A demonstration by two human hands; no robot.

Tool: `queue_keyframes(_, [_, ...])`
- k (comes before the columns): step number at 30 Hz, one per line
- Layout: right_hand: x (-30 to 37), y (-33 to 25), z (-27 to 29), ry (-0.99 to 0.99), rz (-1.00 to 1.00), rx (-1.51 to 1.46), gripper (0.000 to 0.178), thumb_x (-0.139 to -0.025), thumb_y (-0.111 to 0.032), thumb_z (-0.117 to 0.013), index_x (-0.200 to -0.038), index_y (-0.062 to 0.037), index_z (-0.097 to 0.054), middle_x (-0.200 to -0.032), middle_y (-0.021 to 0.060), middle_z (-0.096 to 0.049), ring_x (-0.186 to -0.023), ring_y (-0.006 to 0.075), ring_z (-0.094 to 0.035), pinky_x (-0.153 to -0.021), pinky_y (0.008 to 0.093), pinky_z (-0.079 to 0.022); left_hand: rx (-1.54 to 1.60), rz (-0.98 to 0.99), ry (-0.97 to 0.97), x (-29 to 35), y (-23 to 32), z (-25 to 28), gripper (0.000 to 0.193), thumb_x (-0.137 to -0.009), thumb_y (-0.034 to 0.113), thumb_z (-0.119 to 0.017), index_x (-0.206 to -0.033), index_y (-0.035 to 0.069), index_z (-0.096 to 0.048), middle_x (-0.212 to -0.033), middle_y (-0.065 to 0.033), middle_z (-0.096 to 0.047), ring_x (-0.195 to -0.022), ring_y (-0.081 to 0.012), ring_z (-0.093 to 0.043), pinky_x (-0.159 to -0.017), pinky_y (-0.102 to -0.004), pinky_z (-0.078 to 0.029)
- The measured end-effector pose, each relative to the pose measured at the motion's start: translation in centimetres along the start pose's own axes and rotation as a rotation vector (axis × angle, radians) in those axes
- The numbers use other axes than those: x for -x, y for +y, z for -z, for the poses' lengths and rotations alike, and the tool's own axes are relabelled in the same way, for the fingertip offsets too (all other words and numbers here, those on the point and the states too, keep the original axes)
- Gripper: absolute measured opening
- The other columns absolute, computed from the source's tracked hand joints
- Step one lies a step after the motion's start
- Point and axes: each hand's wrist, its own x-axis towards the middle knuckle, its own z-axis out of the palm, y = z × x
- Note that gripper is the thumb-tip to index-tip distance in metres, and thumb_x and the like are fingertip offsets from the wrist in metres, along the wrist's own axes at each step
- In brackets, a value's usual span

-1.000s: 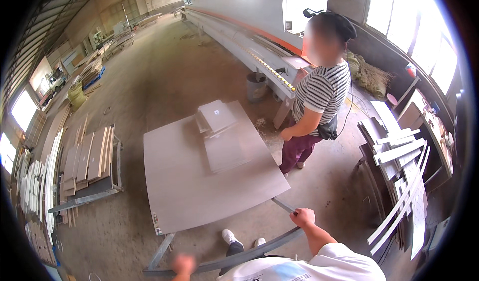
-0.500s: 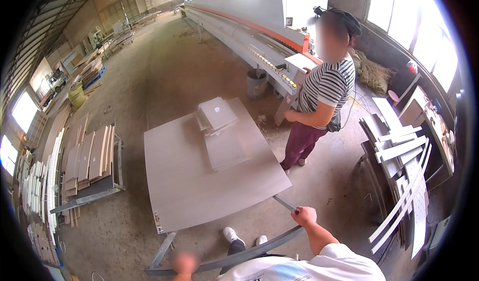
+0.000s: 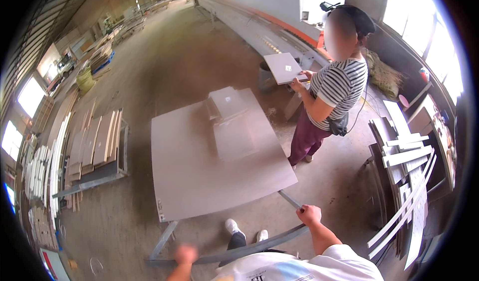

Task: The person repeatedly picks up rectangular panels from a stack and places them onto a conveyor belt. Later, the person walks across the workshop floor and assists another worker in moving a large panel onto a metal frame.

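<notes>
My right hand [image 3: 309,214] is closed round the grey metal bar [image 3: 291,199] at the right side of a cart frame. My left hand [image 3: 186,254] is smeared by motion at the left part of the curved front rail [image 3: 249,251]; whether its fingers grip the rail does not show. On the cart lies a large flat grey-beige panel [image 3: 199,181]. Several smaller panels [image 3: 228,104] are stacked on its far part. Beyond the right corner stands a co-worker [image 3: 319,101] in a striped shirt, both hands on a square panel [image 3: 283,69].
A long edge-processing machine [image 3: 239,26] runs along the far right. Trimmed white strips and boards [image 3: 404,151] are piled on a stand at right. Another cart with upright boards [image 3: 97,141] stands at left, with more boards beyond it. A bin [image 3: 267,76] is partly hidden behind the co-worker's panel.
The co-worker has turned with a square panel now held in both hands away from the machine. My view has shifted slightly. My right hand stays on the bar; my left remains blurred by the rail.
</notes>
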Motion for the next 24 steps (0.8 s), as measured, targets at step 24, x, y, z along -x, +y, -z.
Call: queue_keyframes(24, [-1.2, 0.7, -1.7, 0.040, 0.060, 0.024, 0.030, -0.085, -0.039, -0.064, -0.084, -0.0113, -0.077, -0.081, 0.0148, -0.073, -0.082, 0.0369, -0.071, -0.080, 0.0470, -0.058, -0.024, 0.022, -0.025, 0.2, 0.3, 1.1, 0.037, -0.085, 0.045, -0.061, -0.099, 0.015, -0.077, -0.101, -0.0147, -0.076, -0.099, -0.0364, -0.072, -0.087, -0.0479, -0.057])
